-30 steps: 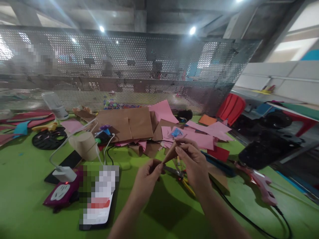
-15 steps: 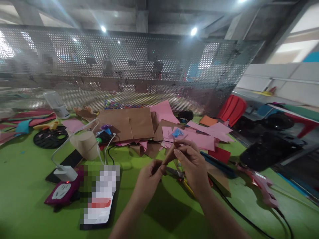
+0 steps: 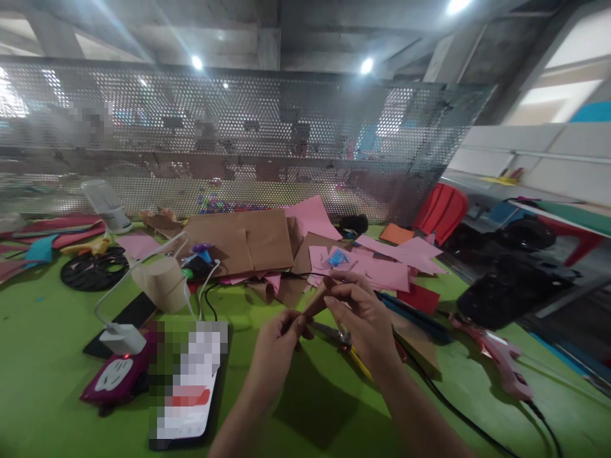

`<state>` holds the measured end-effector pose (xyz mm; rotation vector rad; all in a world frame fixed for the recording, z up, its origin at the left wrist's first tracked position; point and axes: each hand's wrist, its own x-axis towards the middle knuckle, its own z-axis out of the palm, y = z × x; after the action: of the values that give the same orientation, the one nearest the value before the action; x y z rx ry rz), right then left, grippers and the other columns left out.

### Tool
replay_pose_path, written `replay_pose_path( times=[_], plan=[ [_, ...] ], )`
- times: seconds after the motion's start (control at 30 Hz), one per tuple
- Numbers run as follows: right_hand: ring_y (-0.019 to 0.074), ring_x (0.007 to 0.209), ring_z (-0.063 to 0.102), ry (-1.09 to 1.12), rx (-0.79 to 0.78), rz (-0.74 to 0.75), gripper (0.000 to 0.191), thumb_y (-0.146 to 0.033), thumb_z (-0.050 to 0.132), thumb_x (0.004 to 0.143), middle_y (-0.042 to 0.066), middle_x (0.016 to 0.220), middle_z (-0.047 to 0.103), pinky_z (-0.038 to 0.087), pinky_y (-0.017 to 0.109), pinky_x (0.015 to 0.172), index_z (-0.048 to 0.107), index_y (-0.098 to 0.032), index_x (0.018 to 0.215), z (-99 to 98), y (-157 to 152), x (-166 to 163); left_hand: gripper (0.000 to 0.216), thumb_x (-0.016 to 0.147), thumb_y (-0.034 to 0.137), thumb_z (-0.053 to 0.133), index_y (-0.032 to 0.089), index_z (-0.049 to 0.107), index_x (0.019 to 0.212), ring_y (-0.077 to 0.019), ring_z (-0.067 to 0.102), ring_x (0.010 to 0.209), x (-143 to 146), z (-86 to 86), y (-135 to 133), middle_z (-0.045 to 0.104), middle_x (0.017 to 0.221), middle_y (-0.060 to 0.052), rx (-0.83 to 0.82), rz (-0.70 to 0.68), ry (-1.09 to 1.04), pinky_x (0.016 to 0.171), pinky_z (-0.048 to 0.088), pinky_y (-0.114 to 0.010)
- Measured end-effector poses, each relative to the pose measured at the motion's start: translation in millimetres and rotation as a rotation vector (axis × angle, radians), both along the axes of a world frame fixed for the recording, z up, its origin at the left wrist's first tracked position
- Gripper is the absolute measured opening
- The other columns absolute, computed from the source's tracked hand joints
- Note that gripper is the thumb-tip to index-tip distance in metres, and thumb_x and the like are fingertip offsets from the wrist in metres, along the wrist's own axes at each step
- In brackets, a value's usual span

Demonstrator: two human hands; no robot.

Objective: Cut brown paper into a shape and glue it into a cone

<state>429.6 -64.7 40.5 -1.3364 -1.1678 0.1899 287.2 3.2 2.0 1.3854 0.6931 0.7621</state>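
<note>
One slim piece of brown paper point(image 3: 316, 301), seemingly rolled, is held between the hands, its lower end pinched by the left hand point(image 3: 277, 342) and its upper end gripped by the right hand point(image 3: 363, 315). It is judged light, dry, fairly stiff along its length yet easily creased, and best held lightly near the ends so that the curve is not crushed. A metal tool with a yellow handle point(image 3: 344, 339) is seen below the hands, flat pink paper point(image 3: 382, 272) beyond them, and a glossy pink glue gun point(image 3: 496, 357) to their right.
</note>
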Motion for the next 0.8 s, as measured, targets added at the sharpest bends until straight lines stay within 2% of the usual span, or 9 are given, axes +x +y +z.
replay_pose_path(
  times=[0.17,0.43,0.6,0.8],
  plan=[
    [0.0256,0.113,0.054,-0.026,-0.001,0.023,0.006,-0.023,0.067,0.085,0.008,0.115,0.056,0.045,0.039,0.093,0.069,-0.023,0.080,-0.7,-0.2,0.9,0.026,0.085,0.040,0.058,0.015,0.067,0.084,-0.0129,0.048,0.060,0.0,1.7,0.8,0.066,0.069,-0.004,-0.026,-0.004,0.024,0.057,0.034,-0.023],
    [0.0255,0.114,0.053,0.001,-0.011,0.036,0.005,-0.024,0.065,0.085,0.008,0.116,0.055,0.045,0.037,0.093,0.069,-0.022,0.082,-1.7,2.1,4.0,0.028,0.086,0.040,0.056,0.015,0.068,0.084,-0.0123,0.045,0.060,-1.5,2.3,-0.1,0.066,0.070,-0.003,0.001,-0.007,0.039,0.057,0.033,-0.024],
    [0.0242,0.114,0.052,-0.004,-0.013,0.019,0.008,-0.022,0.063,0.087,0.007,0.114,0.057,0.043,0.037,0.097,0.069,-0.022,0.081,0.7,0.8,5.8,0.035,0.089,0.045,0.052,0.014,0.066,0.081,-0.0132,0.048,0.064,-2.8,0.8,-0.1,0.068,0.077,-0.006,-0.079,-0.058,-0.035,0.061,0.036,-0.025],
    [0.0241,0.115,0.052,0.063,-0.005,0.047,0.007,-0.023,0.061,0.088,0.006,0.115,0.055,0.045,0.037,0.094,0.068,-0.023,0.084,-0.6,0.9,6.6,0.027,0.086,0.041,0.060,0.015,0.065,0.082,-0.0120,0.048,0.065,-2.9,-2.5,0.3,0.066,0.074,-0.004,-0.165,-0.103,-0.112,0.061,0.036,-0.023]
  ],
)
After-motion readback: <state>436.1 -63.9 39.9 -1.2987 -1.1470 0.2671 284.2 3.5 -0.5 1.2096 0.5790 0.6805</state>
